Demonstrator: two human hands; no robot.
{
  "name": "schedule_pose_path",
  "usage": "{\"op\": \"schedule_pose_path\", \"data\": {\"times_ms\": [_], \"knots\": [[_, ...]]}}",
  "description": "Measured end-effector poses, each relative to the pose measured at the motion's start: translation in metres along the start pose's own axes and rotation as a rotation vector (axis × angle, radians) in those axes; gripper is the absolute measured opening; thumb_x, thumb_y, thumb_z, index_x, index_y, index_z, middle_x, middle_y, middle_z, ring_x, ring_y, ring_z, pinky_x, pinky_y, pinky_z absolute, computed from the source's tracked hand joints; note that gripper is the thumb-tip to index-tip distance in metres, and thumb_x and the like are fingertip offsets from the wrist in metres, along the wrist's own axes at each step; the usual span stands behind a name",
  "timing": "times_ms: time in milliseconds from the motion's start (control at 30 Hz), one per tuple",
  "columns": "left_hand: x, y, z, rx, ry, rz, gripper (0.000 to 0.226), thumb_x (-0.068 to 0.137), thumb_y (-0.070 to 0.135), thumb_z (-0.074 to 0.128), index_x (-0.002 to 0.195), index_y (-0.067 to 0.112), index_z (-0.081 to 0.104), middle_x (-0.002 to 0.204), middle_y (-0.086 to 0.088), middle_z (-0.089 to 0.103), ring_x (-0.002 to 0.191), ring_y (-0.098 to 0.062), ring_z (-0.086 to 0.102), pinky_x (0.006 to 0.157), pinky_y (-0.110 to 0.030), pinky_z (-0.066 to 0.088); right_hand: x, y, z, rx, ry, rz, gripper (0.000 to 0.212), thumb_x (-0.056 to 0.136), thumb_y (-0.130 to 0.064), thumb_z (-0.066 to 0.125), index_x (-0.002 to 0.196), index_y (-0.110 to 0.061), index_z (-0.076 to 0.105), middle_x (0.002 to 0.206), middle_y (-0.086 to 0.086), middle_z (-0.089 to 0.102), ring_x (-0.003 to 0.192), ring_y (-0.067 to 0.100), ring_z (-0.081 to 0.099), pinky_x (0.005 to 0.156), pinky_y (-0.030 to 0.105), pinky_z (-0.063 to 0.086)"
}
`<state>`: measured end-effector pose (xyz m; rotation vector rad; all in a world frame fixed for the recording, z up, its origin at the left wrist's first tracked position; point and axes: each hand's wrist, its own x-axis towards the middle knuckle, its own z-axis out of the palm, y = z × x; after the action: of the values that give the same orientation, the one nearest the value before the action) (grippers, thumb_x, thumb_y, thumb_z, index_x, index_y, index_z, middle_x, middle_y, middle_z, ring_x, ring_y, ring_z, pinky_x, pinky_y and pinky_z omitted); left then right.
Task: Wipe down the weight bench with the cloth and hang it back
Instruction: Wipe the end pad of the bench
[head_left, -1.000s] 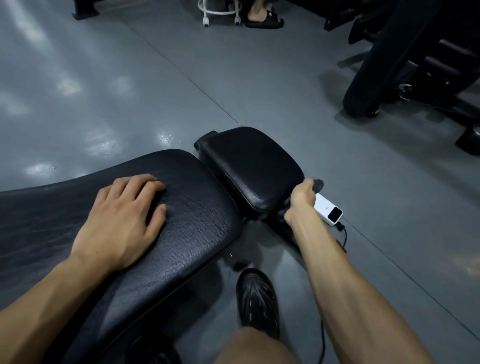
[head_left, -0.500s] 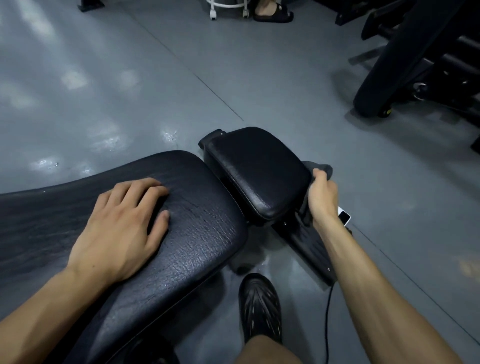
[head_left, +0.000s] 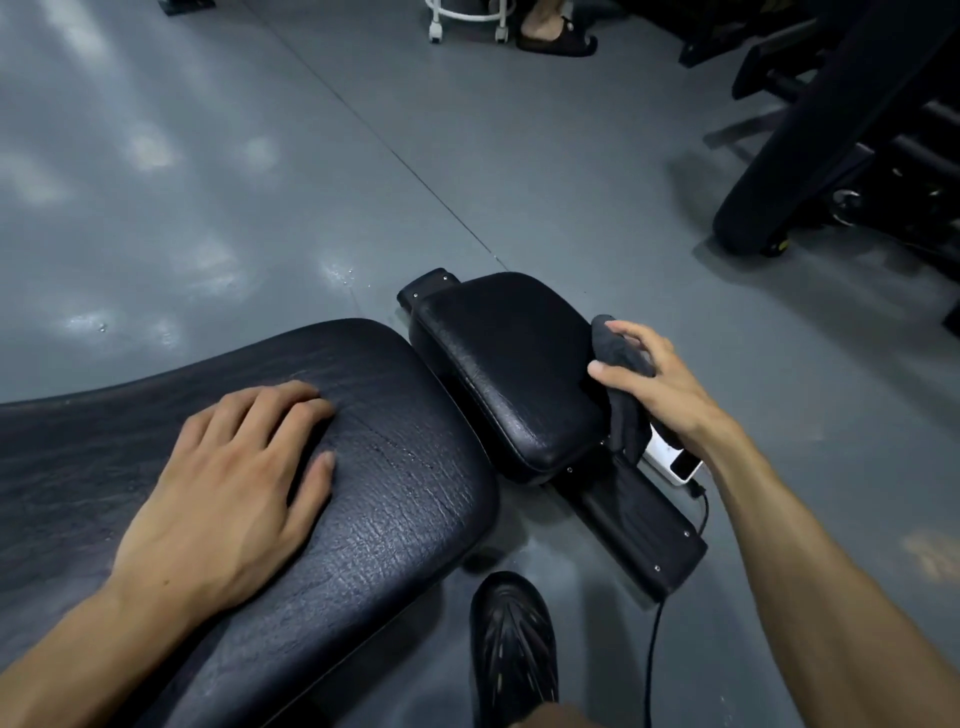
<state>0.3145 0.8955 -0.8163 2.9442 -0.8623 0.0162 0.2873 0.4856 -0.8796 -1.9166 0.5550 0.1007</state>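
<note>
Your right hand (head_left: 657, 387) grips the dark cloth (head_left: 621, 384), fingers and thumb curled round it, pressing it against the right edge of the bench's small seat pad (head_left: 511, 364). The cloth's lower end hangs past that edge and hides part of a white device (head_left: 675, 460) on the floor; what that device is, I can't quite make out. Your left hand (head_left: 234, 493) lies flat, fingers straight, on the long back pad (head_left: 395, 467), whose left end is cut off by the frame. Below the pads, your black shoe (head_left: 514, 649) stands on the grey floor (head_left: 260, 182) beside a thin black cable (head_left: 649, 670).
</note>
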Motion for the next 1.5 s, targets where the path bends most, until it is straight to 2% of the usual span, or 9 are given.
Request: {"op": "schedule_pose_path", "data": {"times_ms": [100,200,333,533,700,833,1167,1300,1500], "knots": [[0.000,-0.002,0.002,-0.003,0.008,0.007,0.046,0.098,0.046,0.038,0.133,0.022,0.055,0.136,0.003,0.053,0.123,-0.027,0.050,0.102,-0.044,0.038,0.014,0.004,0.010,0.043,-0.021,0.130,0.082,0.082,-0.042,0.082,0.152,-0.036,0.040,0.144,-0.009,0.050,0.125,0.005,0.055,0.107,0.027,0.041],[0.002,-0.004,0.005,-0.001,0.010,0.012,0.046,0.098,0.045,0.038,0.133,0.021,0.055,0.137,0.002,0.053,0.124,-0.027,0.050,0.103,-0.045,0.037,0.037,-0.009,0.013,0.002,0.042,0.266,0.065,0.069,-0.059,0.072,0.122,-0.021,0.067,0.104,0.000,0.078,0.099,0.020,0.074,0.084,0.033,0.054],[0.003,-0.006,0.006,-0.002,0.003,0.013,0.044,0.099,0.046,0.039,0.133,0.023,0.054,0.136,0.003,0.052,0.124,-0.027,0.051,0.104,-0.044,0.037,0.089,-0.051,0.031,-0.232,0.045,0.252,0.048,0.070,-0.066,0.058,0.092,-0.024,0.066,0.103,0.003,0.069,0.086,0.018,0.065,0.072,0.033,0.045],[0.002,-0.005,0.005,0.012,-0.010,0.013,0.043,0.100,0.046,0.037,0.134,0.024,0.053,0.138,0.003,0.052,0.127,-0.025,0.049,0.107,-0.045,0.038,0.134,-0.084,0.075,-0.635,0.072,0.016,0.061,0.078,-0.066,0.042,0.122,-0.030,0.061,0.129,0.013,0.065,0.114,0.035,0.059,0.079,0.038,0.035],[0.001,-0.005,0.008,0.030,0.008,0.021,0.042,0.100,0.044,0.039,0.131,0.021,0.054,0.137,0.002,0.052,0.125,-0.027,0.049,0.107,-0.045,0.038,0.096,-0.046,0.031,-0.477,0.041,0.120,0.062,0.071,-0.072,0.034,0.103,-0.028,0.062,0.108,0.005,0.067,0.092,0.026,0.060,0.075,0.038,0.037],[0.002,-0.004,0.008,0.026,0.015,0.018,0.041,0.099,0.044,0.041,0.132,0.022,0.054,0.138,0.002,0.051,0.125,-0.027,0.049,0.107,-0.046,0.039,0.117,-0.065,0.039,-0.505,-0.016,0.125,0.044,0.078,-0.065,0.042,0.082,-0.025,0.060,0.091,-0.001,0.065,0.077,0.014,0.057,0.062,0.033,0.035],[0.002,-0.007,0.009,0.007,0.038,0.016,0.040,0.098,0.046,0.043,0.130,0.024,0.054,0.136,0.005,0.051,0.126,-0.024,0.048,0.108,-0.044,0.037,0.126,-0.155,0.150,-0.856,-0.294,-0.179,0.056,0.059,-0.073,0.046,0.081,-0.023,0.056,0.091,-0.001,0.058,0.087,0.022,0.054,0.062,0.035,0.033],[0.001,-0.006,0.005,0.003,0.038,0.008,0.039,0.098,0.047,0.042,0.128,0.026,0.054,0.135,0.006,0.051,0.126,-0.024,0.047,0.108,-0.043,0.037,0.093,-0.162,0.150,-0.817,-0.322,-0.259,0.053,0.054,-0.071,0.046,0.076,-0.025,0.060,0.086,-0.003,0.059,0.088,0.024,0.055,0.074,0.041,0.043],[-0.001,-0.001,0.003,0.017,0.036,0.004,0.038,0.099,0.046,0.040,0.129,0.026,0.053,0.135,0.005,0.051,0.126,-0.024,0.048,0.107,-0.042,0.037,0.067,-0.149,0.155,-0.762,-0.366,-0.509,0.054,0.072,-0.055,0.049,0.076,-0.002,0.059,0.083,0.009,0.065,0.093,0.028,0.056,0.084,0.047,0.045]]}}
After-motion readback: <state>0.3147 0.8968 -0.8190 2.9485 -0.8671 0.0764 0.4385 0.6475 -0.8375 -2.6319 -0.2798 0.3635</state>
